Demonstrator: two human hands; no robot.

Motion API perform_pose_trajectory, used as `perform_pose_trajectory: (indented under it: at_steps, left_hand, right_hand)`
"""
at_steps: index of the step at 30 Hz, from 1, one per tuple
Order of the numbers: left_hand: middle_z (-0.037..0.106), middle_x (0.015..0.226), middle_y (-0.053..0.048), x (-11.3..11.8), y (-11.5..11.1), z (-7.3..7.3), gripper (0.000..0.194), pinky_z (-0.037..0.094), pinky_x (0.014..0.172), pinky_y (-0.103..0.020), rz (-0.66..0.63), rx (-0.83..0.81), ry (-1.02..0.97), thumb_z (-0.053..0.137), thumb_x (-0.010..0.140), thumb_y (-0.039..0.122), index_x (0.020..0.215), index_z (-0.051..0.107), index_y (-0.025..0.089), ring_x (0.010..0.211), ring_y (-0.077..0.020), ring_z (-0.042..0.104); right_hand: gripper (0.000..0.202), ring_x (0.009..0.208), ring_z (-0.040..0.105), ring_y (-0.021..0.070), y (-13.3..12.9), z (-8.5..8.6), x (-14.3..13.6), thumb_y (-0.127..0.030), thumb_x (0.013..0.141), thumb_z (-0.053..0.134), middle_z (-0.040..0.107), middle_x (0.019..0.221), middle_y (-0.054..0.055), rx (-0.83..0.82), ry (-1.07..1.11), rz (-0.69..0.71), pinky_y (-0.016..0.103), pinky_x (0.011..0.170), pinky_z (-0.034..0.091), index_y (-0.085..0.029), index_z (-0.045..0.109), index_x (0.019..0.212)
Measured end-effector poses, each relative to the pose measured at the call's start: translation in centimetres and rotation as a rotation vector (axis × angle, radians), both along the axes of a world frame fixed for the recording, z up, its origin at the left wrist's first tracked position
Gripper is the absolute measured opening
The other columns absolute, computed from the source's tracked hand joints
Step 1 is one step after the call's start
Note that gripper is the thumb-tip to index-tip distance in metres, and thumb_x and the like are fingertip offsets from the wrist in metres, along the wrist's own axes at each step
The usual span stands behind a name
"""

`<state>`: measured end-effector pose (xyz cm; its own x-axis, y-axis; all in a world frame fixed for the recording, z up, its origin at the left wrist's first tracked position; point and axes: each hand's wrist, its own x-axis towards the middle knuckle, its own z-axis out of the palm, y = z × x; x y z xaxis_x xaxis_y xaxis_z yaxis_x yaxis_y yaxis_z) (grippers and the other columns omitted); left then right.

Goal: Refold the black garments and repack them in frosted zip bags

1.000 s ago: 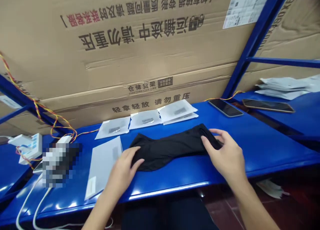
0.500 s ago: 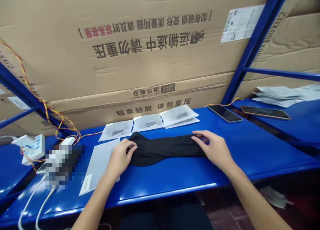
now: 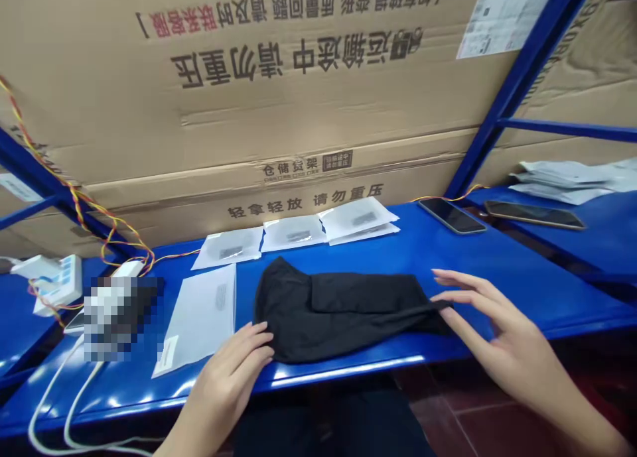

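A piece of thin black cloth (image 3: pixel 338 324) lies on the blue shelf, with a folded strip along its far side and a wider layer on the near side. My left hand (image 3: pixel 231 367) rests its fingertips at the cloth's lower left edge, fingers stretched and not gripping. At the cloth's right end, my right hand (image 3: pixel 490 318) pinches a corner between thumb and finger, pulling it taut to the right. The other fingers of this hand are spread.
Frosted zip bags (image 3: pixel 298 233) stand in a row behind the cloth; another bag (image 3: pixel 204 318) lies to the left. Two phones (image 3: pixel 452 217) are at the back right. Power strips, cables (image 3: pixel 74 410) and a blurred patch sit left. A large cardboard box (image 3: pixel 308 125) backs the shelf.
The cloth's near layer has opened out toward me, widening it. My left hand has let go and moved down its left edge; my right hand has moved right and nearer with a corner.
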<state>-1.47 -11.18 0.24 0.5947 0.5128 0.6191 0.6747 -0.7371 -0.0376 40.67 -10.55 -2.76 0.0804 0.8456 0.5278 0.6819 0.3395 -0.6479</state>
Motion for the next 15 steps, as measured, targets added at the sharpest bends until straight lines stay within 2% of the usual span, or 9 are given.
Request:
perform_pose_trajectory:
  at_steps: [4, 7, 11, 15]
  left_hand:
    - [0.081, 0.111, -0.006, -0.3, -0.4, 0.5, 0.019, 0.063, 0.106, -0.039, 0.020, 0.024, 0.016, 0.054, 0.105, 0.013, 0.108, 0.071, 0.019, 0.108, -0.0219, 0.079]
    - [0.081, 0.106, -0.006, -0.1, -1.0, 0.7, 0.013, 0.062, 0.107, -0.040, 0.037, -0.005, 0.024, 0.058, 0.104, 0.018, 0.103, 0.071, 0.020, 0.105, -0.0222, 0.079]
    - [0.079, 0.095, -0.004, 0.5, -1.0, 0.4, 0.015, 0.061, 0.104, -0.040, 0.072, -0.054, 0.024, 0.058, 0.105, 0.025, 0.096, 0.069, 0.021, 0.096, -0.0220, 0.078]
    - [0.076, 0.086, -0.003, 0.6, 0.1, -0.3, 0.021, 0.063, 0.094, -0.042, 0.215, 0.030, 0.063, 0.052, 0.108, 0.027, 0.094, 0.067, 0.022, 0.077, -0.0219, 0.075]
  right_hand:
    - [0.018, 0.114, 0.075, 0.0275, -2.7, 1.1, -0.2, -0.029, 0.099, 0.056, 0.079, 0.111, 0.005, -0.081, -0.048, 0.209, 0.037, 0.092, 0.063, -0.028, 0.064, 0.083]
    - [0.017, 0.111, 0.075, 0.0263, -4.3, 0.8, -0.4, -0.023, 0.095, 0.057, 0.078, 0.095, 0.004, -0.114, -0.156, 0.316, 0.030, 0.082, 0.064, -0.029, 0.064, 0.080]
    - [0.018, 0.100, 0.076, 0.0275, -3.9, -0.6, -0.8, -0.029, 0.098, 0.060, 0.077, 0.095, 0.007, -0.062, -0.193, 0.239, 0.034, 0.081, 0.063, -0.027, 0.066, 0.081]
    - [0.017, 0.089, 0.075, 0.0272, -1.0, -1.6, -1.4, -0.034, 0.101, 0.060, 0.075, 0.089, 0.008, 0.027, -0.160, 0.186, 0.039, 0.079, 0.062, -0.027, 0.068, 0.088]
